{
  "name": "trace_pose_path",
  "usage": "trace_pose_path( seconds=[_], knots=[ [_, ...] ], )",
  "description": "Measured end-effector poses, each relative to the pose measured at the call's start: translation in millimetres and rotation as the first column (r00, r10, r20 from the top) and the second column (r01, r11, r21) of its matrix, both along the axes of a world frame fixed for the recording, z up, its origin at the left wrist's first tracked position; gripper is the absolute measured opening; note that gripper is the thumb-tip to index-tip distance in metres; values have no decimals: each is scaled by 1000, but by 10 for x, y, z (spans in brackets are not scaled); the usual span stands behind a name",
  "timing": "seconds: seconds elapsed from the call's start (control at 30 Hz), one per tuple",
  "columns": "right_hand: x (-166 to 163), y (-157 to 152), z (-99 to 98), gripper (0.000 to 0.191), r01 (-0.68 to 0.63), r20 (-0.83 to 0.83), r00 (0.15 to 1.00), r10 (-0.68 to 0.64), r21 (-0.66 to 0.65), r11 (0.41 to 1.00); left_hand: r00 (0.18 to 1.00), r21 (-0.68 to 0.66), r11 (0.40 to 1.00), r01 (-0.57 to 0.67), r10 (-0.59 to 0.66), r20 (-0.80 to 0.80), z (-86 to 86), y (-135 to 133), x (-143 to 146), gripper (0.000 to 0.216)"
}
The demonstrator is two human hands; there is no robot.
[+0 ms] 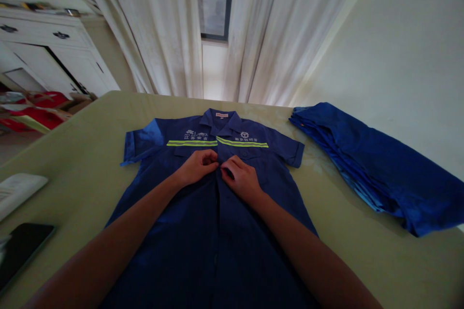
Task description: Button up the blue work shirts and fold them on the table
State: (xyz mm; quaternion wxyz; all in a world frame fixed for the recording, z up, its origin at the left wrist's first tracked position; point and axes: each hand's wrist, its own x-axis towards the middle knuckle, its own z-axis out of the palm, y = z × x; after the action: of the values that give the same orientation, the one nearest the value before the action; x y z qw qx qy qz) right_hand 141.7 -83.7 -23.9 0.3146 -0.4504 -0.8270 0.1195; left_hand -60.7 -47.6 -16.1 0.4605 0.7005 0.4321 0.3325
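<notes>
A dark blue short-sleeved work shirt (188, 222) lies face up, its collar at the far side and a yellow-and-grey reflective strip across the chest. White lettering and logos sit above the strip. My left hand (198, 166) pinches the left edge of the front opening just below the strip. Facing it, my right hand (241, 177) pinches the other edge of the placket, and the fingertips of both hands nearly meet. Any button between them is too small to make out. Below my hands the front opening shows a narrow gap.
A pile of folded blue garments (377, 164) lies on the table (108, 116) at the right. At the left are a dark phone (25, 248) and a white packet (21, 190). Behind stand curtains (159, 24), a white cabinet (65, 48) and red boxes (43, 111).
</notes>
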Motion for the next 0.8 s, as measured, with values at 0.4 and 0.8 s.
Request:
trace_pose_path(
  seconds=[0.4,0.8],
  knots=[
    [54,85,-3,11,-99,16,995,98,103,990,993,-48,997,-68,73,96,-91,32,15,24],
    [1,-7,13,18,-33,148,989,12,140,990,979,-112,992,-53,74,190,-93,44,22,36]
  ],
)
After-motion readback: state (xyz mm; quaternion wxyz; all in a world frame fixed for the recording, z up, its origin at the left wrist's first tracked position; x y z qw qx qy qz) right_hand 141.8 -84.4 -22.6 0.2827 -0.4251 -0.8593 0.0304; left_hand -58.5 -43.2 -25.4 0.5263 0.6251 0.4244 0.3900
